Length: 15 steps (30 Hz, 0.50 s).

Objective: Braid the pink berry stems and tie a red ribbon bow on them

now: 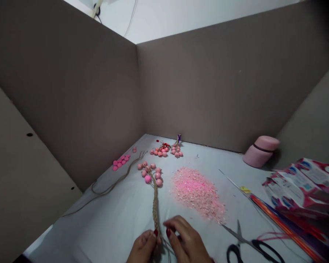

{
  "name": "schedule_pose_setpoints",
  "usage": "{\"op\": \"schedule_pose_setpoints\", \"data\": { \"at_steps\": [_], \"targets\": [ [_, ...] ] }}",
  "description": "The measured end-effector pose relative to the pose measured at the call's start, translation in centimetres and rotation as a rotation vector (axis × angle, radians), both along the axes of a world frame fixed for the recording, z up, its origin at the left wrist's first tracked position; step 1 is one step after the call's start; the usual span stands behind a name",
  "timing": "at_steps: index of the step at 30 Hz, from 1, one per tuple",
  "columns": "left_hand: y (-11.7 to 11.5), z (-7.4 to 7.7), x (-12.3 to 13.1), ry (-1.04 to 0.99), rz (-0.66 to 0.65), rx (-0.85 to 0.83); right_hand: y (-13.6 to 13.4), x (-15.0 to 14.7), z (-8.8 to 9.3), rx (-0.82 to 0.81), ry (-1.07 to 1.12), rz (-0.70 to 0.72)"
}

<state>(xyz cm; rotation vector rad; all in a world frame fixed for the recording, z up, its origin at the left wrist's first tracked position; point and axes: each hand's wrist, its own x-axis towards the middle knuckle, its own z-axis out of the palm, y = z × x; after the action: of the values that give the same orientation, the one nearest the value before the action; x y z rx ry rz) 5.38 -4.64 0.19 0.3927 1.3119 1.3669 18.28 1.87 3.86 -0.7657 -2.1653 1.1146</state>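
Note:
A braided jute cord (155, 208) runs down the middle of the white surface. At its far end hangs a cluster of pink wooden beads (158, 175), one of them brighter pink. My left hand (144, 245) is closed, thumb and finger pinching the near end of the braid. Loose jute strands (168, 249) trail from that end toward my right hand (186, 239). Just right of the braid, my right hand's fingers are curled, with thumb and forefinger close together. What lies inside those fingers is hidden.
Pink chips (196, 191) lie heaped right of the cord, near black-handled scissors (240, 239). Farther right are colored sticks (279, 223), boxes (304, 186) and a pink flask (260, 151). Bright pink beads (120, 162), a loose cord (117, 182) and beaded tassels (177, 150) lie left and behind.

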Motion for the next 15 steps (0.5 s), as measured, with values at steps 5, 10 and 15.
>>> {"op": "schedule_pose_setpoints", "data": {
  "at_steps": [5,10,15],
  "targets": [
    [0.0,1.5,-1.1,0.262,-0.183,0.032,0.8,-2.2,0.5,-0.764,-0.006,0.221],
    [-0.3,3.7,-2.5,0.591,-0.376,0.078,1.1,-2.8,-0.3,-0.958,-0.047,0.295],
    [-1.0,5.7,-3.0,1.167,-0.574,0.018,0.7,-2.9,-0.8,-0.977,-0.022,0.135]
  ]
}}
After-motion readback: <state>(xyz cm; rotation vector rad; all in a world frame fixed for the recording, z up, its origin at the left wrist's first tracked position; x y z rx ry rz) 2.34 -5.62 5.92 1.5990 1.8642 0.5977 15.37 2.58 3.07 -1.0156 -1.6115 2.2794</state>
